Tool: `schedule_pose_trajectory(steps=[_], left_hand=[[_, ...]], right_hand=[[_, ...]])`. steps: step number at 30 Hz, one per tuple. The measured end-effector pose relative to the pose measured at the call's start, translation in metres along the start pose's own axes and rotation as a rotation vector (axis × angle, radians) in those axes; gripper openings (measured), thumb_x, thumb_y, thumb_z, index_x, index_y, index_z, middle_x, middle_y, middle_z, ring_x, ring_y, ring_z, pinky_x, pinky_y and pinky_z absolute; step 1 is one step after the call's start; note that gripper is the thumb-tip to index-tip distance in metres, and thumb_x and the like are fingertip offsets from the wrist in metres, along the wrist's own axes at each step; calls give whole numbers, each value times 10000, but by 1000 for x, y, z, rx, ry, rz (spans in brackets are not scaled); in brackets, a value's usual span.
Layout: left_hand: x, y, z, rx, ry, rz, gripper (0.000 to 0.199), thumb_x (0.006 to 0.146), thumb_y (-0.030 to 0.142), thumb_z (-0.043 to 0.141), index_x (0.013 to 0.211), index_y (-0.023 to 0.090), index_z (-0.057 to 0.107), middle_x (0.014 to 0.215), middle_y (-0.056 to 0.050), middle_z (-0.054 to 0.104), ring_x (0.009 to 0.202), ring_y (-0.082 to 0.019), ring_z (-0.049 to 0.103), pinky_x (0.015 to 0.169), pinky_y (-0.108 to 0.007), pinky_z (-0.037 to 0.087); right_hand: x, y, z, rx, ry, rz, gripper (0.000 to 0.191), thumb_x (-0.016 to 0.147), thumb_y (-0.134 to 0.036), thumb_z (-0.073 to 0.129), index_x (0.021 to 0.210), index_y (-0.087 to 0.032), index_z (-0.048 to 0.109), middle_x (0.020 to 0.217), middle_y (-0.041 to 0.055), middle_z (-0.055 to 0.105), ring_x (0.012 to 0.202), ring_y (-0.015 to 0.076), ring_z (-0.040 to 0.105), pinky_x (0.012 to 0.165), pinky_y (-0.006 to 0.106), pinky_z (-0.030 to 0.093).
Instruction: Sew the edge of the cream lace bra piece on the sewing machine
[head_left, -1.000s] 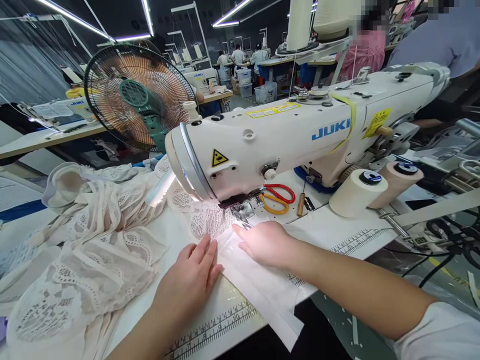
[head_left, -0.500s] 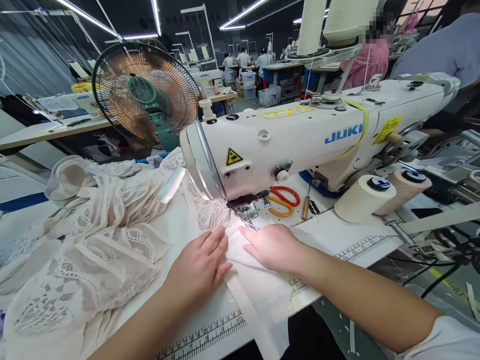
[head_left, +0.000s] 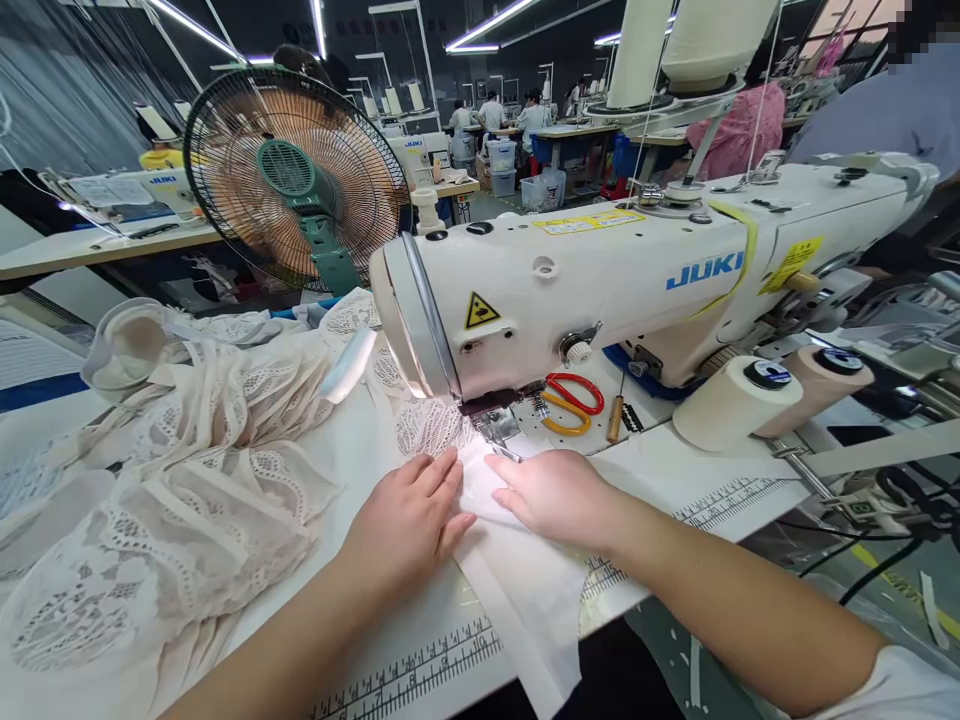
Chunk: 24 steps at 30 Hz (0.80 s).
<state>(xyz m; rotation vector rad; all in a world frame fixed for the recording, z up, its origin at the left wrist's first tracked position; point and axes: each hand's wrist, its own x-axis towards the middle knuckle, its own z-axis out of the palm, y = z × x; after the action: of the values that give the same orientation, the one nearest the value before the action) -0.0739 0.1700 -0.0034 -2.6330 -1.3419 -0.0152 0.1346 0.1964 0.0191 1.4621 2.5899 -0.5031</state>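
A white sewing machine [head_left: 510,290] stands in front of me, and a pale lace piece [head_left: 431,428] lies beside its presser foot [head_left: 491,425]. From there a white fabric panel [head_left: 525,570] runs towards me and hangs over the table's front edge. My left hand [head_left: 409,510] rests on the panel's left side, palm down, fingers stretched towards the needle area. Close to the foot, my right hand [head_left: 559,495] has its fingers curled, with thumb and index finger gripping the panel. A thin metal piece [head_left: 506,452] shows at its fingertips. The needle tip is hidden.
A heap of lace garments [head_left: 202,450] covers the left of the table [head_left: 637,470]. Behind the foot lie red-handled scissors [head_left: 577,392], a yellow handle [head_left: 566,415] and a wooden-handled tool [head_left: 616,418]. Thread cones [head_left: 735,405] stand right. A fan [head_left: 300,180] is behind the machine.
The view has shifted slightly, so the machine sits a little further right. Both hands keep nearly the same place on the fabric; the left thumb reaches slightly closer to the right hand.
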Motion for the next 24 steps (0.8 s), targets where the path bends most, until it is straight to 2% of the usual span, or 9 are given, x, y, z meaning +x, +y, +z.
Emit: schedule_pose_trajectory(steps=[4, 7, 9, 12, 15, 20, 24], left_hand=[[3, 2, 0, 56, -9, -14, 517, 970, 442, 361, 1263, 89, 600, 1352, -115, 537, 1116, -324, 548, 909, -432, 482], [4, 5, 2, 35, 5, -47, 543, 965, 461, 369, 1275, 72, 586, 1353, -134, 531, 1137, -346, 542, 927, -461, 468], [3, 6, 3, 20, 3, -68, 555, 956, 475, 392, 1285, 68, 576, 1355, -148, 525, 1160, -359, 532, 943, -476, 455], [4, 8, 3, 29, -20, -78, 580, 956, 498, 386, 1296, 65, 567, 1360, -154, 520, 1179, -363, 519, 956, -473, 446], [8, 9, 0, 72, -60, -86, 611, 959, 514, 369, 1311, 49, 551, 1367, -165, 509, 1177, -363, 514, 970, -468, 441], [16, 8, -4, 93, -131, -127, 645, 943, 523, 407, 1332, 21, 518, 1394, -184, 473, 1183, -373, 502, 981, -479, 447], [16, 11, -3, 84, -43, -153, 582, 930, 504, 446, 1295, 65, 562, 1367, -187, 501, 1178, -381, 500, 973, -542, 437]], right_hand=[[-1, 3, 0, 35, 1, 1, 435, 972, -377, 401, 1367, -211, 481, 888, 96, 686, 808, 291, 630, 560, 317, 334], [-3, 8, -2, 61, 2, -28, 407, 979, -361, 394, 1341, -210, 506, 923, 90, 685, 835, 279, 625, 570, 309, 320], [-4, 12, -5, 81, 9, -52, 361, 980, -353, 404, 1276, -208, 552, 933, 79, 681, 843, 263, 616, 573, 304, 303], [-6, 17, -10, 102, 45, -87, 269, 980, -331, 416, 1076, -189, 623, 901, 61, 668, 802, 227, 590, 565, 297, 269], [-7, 20, -13, 98, 52, -88, 228, 976, -305, 428, 900, -180, 602, 807, 30, 640, 722, 182, 544, 547, 286, 233], [-5, 22, -12, 108, 75, -115, 230, 974, -283, 419, 837, -175, 569, 782, 20, 620, 686, 157, 503, 545, 281, 216], [-5, 25, -11, 113, 80, -113, 224, 968, -263, 426, 798, -178, 546, 746, 3, 597, 660, 145, 473, 540, 278, 214]])
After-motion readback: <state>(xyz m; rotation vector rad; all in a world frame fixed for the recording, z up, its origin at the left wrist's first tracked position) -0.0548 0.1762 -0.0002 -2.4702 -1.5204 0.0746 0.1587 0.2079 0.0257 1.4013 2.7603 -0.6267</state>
